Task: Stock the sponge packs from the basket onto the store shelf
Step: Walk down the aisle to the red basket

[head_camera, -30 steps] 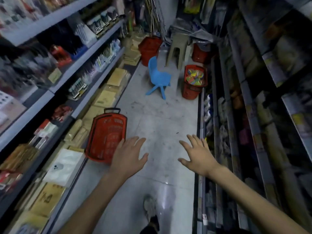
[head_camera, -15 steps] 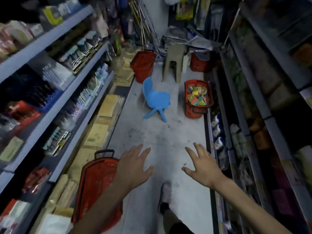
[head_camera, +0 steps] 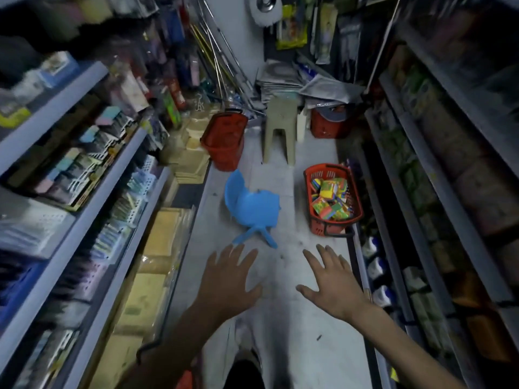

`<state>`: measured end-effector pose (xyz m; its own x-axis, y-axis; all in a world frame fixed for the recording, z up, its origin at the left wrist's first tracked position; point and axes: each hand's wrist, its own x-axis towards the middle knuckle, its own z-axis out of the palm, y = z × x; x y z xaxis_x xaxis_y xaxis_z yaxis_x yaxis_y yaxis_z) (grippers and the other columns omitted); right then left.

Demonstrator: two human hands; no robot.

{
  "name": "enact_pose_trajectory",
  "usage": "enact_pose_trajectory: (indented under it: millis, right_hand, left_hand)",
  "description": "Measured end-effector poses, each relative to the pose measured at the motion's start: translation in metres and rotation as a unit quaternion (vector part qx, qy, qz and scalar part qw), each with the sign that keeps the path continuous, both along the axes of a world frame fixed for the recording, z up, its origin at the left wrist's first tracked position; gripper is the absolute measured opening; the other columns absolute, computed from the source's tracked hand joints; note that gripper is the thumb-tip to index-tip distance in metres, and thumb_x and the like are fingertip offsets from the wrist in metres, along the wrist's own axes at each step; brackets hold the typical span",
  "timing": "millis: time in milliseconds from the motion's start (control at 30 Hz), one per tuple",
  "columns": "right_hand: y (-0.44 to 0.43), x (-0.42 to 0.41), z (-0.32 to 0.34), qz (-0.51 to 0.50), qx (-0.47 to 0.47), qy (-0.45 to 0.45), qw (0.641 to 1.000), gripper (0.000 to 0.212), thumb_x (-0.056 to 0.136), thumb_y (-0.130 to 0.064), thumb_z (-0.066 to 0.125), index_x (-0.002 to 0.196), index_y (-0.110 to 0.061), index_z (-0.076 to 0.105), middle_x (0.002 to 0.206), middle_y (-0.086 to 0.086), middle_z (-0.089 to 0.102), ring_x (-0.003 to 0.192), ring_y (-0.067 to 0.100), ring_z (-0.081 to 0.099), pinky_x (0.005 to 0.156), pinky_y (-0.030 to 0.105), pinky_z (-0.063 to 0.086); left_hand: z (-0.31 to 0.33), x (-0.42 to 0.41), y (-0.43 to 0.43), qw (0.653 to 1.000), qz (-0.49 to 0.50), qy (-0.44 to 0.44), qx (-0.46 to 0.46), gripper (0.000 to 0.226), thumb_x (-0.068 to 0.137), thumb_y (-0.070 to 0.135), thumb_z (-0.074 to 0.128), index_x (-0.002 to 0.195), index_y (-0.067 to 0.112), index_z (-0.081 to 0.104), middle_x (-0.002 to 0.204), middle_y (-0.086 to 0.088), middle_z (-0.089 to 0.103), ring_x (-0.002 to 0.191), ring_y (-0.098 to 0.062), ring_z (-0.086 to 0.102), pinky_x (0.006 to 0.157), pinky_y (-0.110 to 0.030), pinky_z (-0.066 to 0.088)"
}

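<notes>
Ahead, blue chair (head_camera: 252,204) mid-aisle, near basket (head_camera: 320,230) of sponge packs (head_camera: 331,200); left hand (head_camera: 227,279), right hand (head_camera: 331,284) splayed wide, empty.

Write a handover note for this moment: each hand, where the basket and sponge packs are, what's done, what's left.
Left hand: open, empty, over the aisle floor.
Right hand: open, empty, beside it.
Basket: on the floor ahead, by the right shelving, right of the blue chair; sponge packs lie in it.
Done: nothing in hand yet.
Left: reach the basket, shelve the packs.
</notes>
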<state>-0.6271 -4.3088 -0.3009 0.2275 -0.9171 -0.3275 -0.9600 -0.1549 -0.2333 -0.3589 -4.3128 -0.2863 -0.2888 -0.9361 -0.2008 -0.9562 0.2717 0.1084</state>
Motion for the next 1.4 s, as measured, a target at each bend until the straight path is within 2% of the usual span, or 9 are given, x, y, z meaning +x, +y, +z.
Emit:
enact_pose_trajectory:
  millis: [100, 267, 400, 500, 600, 767, 900, 1033, 1400]
  right_hand:
    - [-0.064, -0.004, -0.012, -0.015, 0.001, 0.005, 1.0, 0.106, 0.073, -0.08, 0.007, 0.164, -0.026, 0.01, 0.171, 0.014, 0.005, 0.159, 0.034, 0.001, 0.126, 0.049, 0.006]
    - [-0.166, -0.018, -0.007, -0.067, 0.033, 0.031, 0.997, 0.086, 0.097, -0.069, 0.039, 0.164, -0.024, 0.009, 0.171, 0.013, 0.005, 0.159, 0.033, 0.002, 0.126, 0.048, 0.008]
    - [-0.232, -0.034, 0.003, -0.112, 0.031, 0.032, 0.993, 0.097, 0.082, -0.08, 0.021, 0.161, -0.025, 0.022, 0.165, 0.014, 0.023, 0.154, 0.034, 0.021, 0.122, 0.048, 0.021]
    - [-0.269, -0.047, 0.006, -0.163, 0.034, 0.018, 0.986, 0.087, 0.082, -0.078, 0.027, 0.149, -0.025, 0.04, 0.144, 0.005, 0.045, 0.132, 0.032, 0.047, 0.105, 0.041, 0.044]
    - [-0.302, -0.062, 0.003, -0.208, 0.034, 0.007, 0.978, 0.078, 0.081, -0.079, 0.028, 0.136, -0.026, 0.047, 0.13, -0.002, 0.048, 0.119, 0.025, 0.053, 0.09, 0.037, 0.048]
    - [-0.355, -0.095, -0.016, -0.248, 0.03, -0.003, 0.968, 0.081, 0.085, -0.076, 0.035, 0.15, -0.028, 0.041, 0.137, 0.002, 0.05, 0.13, 0.027, 0.049, 0.102, 0.041, 0.046]
    - [-0.399, -0.131, -0.03, -0.311, 0.014, -0.017, 0.95, 0.073, 0.084, -0.071, 0.045, 0.139, -0.024, 0.052, 0.124, 0.005, 0.059, 0.119, 0.032, 0.06, 0.092, 0.041, 0.052]
    - [-0.434, -0.152, -0.038, -0.377, 0.035, -0.057, 0.924, 0.084, 0.091, -0.07, 0.049, 0.158, -0.021, 0.034, 0.147, 0.01, 0.046, 0.143, 0.032, 0.04, 0.113, 0.043, 0.036]
    - [-0.488, -0.171, -0.06, -0.543, 0.064, -0.119, 0.829, 0.097, 0.078, -0.078, 0.03, 0.159, -0.023, 0.03, 0.154, 0.01, 0.04, 0.143, 0.033, 0.039, 0.114, 0.042, 0.037]
  left_hand:
    - [-0.008, -0.005, -0.073, 0.999, -0.034, 0.009, 0.0, 0.074, 0.076, 0.068, 0.053, 0.133, 0.022, 0.065, 0.133, -0.011, 0.066, 0.119, -0.034, 0.065, 0.096, -0.057, 0.053]
    - [-0.011, -0.015, -0.207, 0.995, -0.094, 0.041, -0.003, 0.071, 0.072, 0.063, 0.056, 0.126, 0.019, 0.071, 0.124, -0.012, 0.069, 0.109, -0.035, 0.068, 0.083, -0.051, 0.057]
    - [-0.007, -0.037, -0.299, 0.99, -0.135, 0.044, -0.005, 0.068, 0.072, 0.065, 0.053, 0.122, 0.023, 0.072, 0.122, -0.008, 0.07, 0.108, -0.033, 0.068, 0.082, -0.051, 0.058]
    - [-0.002, -0.066, -0.358, 0.983, -0.18, 0.046, -0.008, 0.063, 0.072, 0.067, 0.05, 0.115, 0.025, 0.073, 0.111, -0.002, 0.07, 0.098, -0.028, 0.069, 0.072, -0.046, 0.057]
    - [-0.001, -0.1, -0.408, 0.972, -0.229, 0.051, -0.02, 0.064, 0.072, 0.067, 0.05, 0.117, 0.027, 0.071, 0.112, 0.0, 0.069, 0.101, -0.025, 0.068, 0.073, -0.046, 0.056]
    - [-0.02, -0.156, -0.493, 0.951, -0.301, 0.06, -0.013, 0.07, 0.073, 0.066, 0.056, 0.13, 0.027, 0.065, 0.126, -0.005, 0.066, 0.115, -0.03, 0.063, 0.088, -0.054, 0.056]
    - [-0.031, -0.202, -0.559, 0.936, -0.349, 0.031, 0.009, 0.07, 0.073, 0.067, 0.057, 0.131, 0.028, 0.063, 0.128, -0.006, 0.066, 0.117, -0.031, 0.064, 0.092, -0.056, 0.054]
    - [-0.026, -0.241, -0.617, 0.918, -0.396, -0.004, 0.022, 0.072, 0.071, 0.065, 0.057, 0.133, 0.029, 0.063, 0.131, -0.002, 0.064, 0.119, -0.028, 0.063, 0.093, -0.054, 0.054]
    - [-0.03, -0.33, -0.72, 0.836, -0.547, -0.026, 0.038, 0.069, 0.078, 0.065, 0.051, 0.138, 0.033, 0.058, 0.13, 0.001, 0.062, 0.121, -0.025, 0.059, 0.096, -0.047, 0.051]
